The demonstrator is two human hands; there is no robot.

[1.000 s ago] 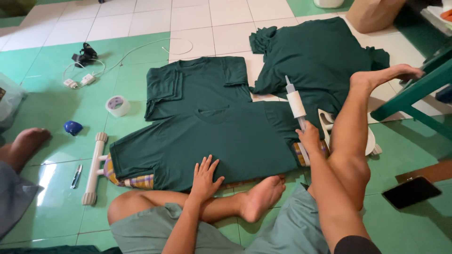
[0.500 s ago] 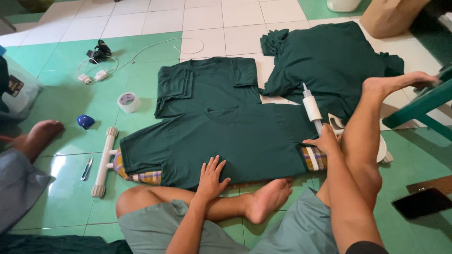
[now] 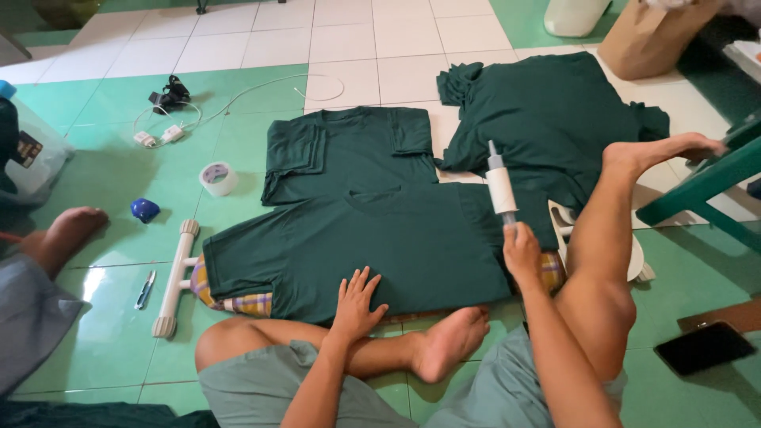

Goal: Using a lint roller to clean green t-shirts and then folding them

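Left hand is pressing spread flat on the dark green T-shirt; right hand is gripping the white roller, likely needing a steady pass across the fabric.

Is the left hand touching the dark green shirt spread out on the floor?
Touching. The head view shows the left hand lying flat, fingers spread, on the near edge of the green shirt, with no gap visible under the palm.
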